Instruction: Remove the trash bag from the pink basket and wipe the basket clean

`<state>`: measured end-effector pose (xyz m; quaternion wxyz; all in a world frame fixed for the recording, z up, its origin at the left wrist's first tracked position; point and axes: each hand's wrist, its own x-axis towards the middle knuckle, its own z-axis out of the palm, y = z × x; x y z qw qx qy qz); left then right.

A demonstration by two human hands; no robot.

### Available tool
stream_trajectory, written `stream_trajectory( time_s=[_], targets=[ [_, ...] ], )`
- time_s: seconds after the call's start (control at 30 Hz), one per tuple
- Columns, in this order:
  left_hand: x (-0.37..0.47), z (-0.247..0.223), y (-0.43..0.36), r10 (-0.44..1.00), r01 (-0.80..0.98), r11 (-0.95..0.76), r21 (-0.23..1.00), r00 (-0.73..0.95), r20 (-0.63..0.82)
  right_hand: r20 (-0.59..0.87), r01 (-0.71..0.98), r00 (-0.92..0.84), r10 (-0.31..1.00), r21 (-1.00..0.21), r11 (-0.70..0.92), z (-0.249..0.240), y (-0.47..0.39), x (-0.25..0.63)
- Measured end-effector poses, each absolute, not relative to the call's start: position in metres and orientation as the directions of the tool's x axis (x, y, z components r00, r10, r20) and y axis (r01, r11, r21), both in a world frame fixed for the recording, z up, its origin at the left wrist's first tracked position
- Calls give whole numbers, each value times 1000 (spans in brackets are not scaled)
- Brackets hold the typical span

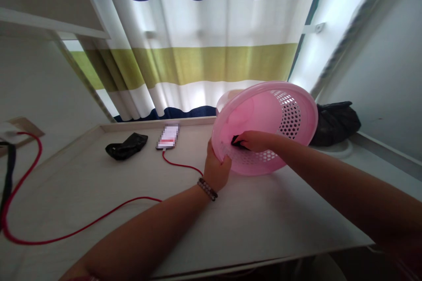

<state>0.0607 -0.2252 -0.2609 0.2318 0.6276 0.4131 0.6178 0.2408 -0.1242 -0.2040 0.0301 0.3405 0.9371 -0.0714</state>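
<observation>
A pink plastic basket (pixel 263 114) with a band of holes is tipped on its side over the white table, its opening facing me. My left hand (pixel 217 167), with a beaded bracelet at the wrist, grips the basket's rim at the lower left, thumb inside. My right hand (pixel 255 140) reaches inside the basket, its fingers closed round a small black cloth (pixel 238 141) against the inner wall. Most of the cloth is hidden by the fingers.
On the white table (pixel 132 237) lie a folded black item (pixel 127 146) and a phone (pixel 168 136) with a red cable (pixel 82 229). A black bag (pixel 339 123) sits right of the basket. A striped curtain (pixel 204 63) hangs behind.
</observation>
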Motion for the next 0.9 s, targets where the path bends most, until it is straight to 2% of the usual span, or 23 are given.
stream_trajectory(
  time_s=[0.07, 0.23, 0.4, 0.53, 0.7, 0.9],
  targets=[
    [60, -261, -226, 817, 224, -535, 814, -106, 566, -122, 659, -752, 648, -162, 735, -195, -152, 245],
    [59, -260, -227, 834, 217, -513, 831, -103, 542, -200, 766, -643, 739, -139, 628, -189, -216, 248],
    [57, -261, -227, 829, 190, -529, 827, -91, 552, -136, 817, -575, 807, -156, 556, -210, -246, 247],
    [55, -262, -225, 823, 174, -544, 821, -79, 562, -39, 801, -594, 804, -116, 587, -236, -241, 250],
    [54, -262, -222, 820, 155, -553, 819, -78, 568, 5, 794, -607, 795, -56, 606, -248, -209, 246],
    [54, -263, -220, 838, 135, -525, 840, -89, 538, -44, 854, -521, 852, -31, 520, -243, -160, 224]
  ],
)
